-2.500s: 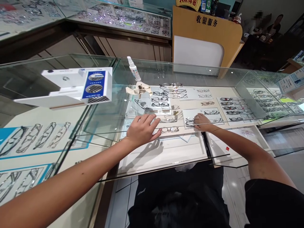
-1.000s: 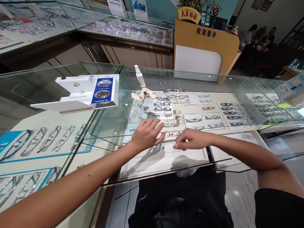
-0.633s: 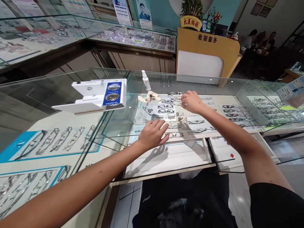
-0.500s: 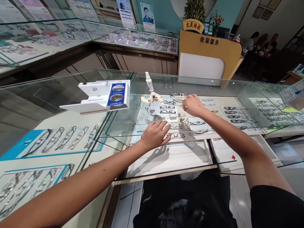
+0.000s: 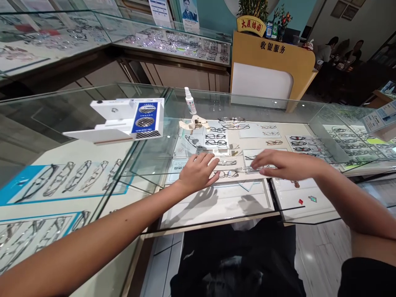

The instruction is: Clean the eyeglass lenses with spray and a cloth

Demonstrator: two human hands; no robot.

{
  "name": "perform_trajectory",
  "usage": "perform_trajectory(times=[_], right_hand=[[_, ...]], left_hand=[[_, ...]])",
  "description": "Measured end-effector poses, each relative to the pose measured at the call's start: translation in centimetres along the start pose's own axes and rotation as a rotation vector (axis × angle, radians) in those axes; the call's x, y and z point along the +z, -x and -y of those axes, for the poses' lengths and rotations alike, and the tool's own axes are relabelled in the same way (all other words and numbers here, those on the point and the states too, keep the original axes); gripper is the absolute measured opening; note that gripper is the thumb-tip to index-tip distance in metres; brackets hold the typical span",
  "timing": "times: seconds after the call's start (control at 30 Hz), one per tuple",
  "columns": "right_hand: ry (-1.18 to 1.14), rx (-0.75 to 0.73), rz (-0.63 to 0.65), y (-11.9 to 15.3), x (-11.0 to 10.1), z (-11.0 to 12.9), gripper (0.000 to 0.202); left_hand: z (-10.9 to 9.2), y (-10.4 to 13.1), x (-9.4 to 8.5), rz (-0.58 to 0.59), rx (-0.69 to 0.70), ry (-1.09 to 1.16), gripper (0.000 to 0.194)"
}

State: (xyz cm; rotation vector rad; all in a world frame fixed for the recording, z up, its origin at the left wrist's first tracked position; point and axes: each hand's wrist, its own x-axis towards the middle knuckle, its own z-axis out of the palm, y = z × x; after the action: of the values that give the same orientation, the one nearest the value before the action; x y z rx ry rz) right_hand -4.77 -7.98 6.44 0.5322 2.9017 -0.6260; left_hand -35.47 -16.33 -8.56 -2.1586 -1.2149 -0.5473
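Note:
My left hand (image 5: 199,171) rests palm down over the glass counter top (image 5: 148,165), its fingers apart and nothing in it. To its right, my right hand (image 5: 274,161) hovers low over the glass, fingers stretched out and thumb a little apart, with no object visible in it. Towards the far side of the counter lie dark-framed eyeglasses (image 5: 233,126). Beside them is a crumpled cream cloth (image 5: 194,123), and a white spray bottle (image 5: 190,101) stands behind it. Several more frames (image 5: 215,142) show through the glass under and between my hands.
An open white and blue box (image 5: 148,117) stands on the counter at left. Display trays of eyeglasses (image 5: 69,181) lie beneath the glass. Below the front edge, a drawer (image 5: 216,206) shows a pale interior. A cashier desk (image 5: 272,74) stands beyond; people sit at far right.
My right hand has moved back towards me and to the right, away from the eyeglasses near the far side, and its fingers have straightened. My left hand stays almost in place. The view has shifted slightly.

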Motion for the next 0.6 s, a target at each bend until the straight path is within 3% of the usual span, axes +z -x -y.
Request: perform_trajectory(times=[0.13,0.3,0.47,0.6], right_hand=[[-0.085,0.080,0.175,4.0,1.1,2.2,0.052],[-0.210,0.333,0.358,3.4,6.3,1.1,0.088],[0.049,0.538,0.167,0.4,12.1,-4.7,0.094],[0.228,0.608,0.037,-2.4,13.5,-10.1,0.087]], left_hand=[[0.0,0.0,-0.2,0.006,-0.017,0.013,0.028],[0.1,-0.1,-0.3,-0.016,-0.005,0.001,0.028],[0.1,-0.1,-0.4,-0.011,-0.007,0.000,0.027],[0.1,-0.2,-0.4,-0.024,0.002,-0.011,0.027]])
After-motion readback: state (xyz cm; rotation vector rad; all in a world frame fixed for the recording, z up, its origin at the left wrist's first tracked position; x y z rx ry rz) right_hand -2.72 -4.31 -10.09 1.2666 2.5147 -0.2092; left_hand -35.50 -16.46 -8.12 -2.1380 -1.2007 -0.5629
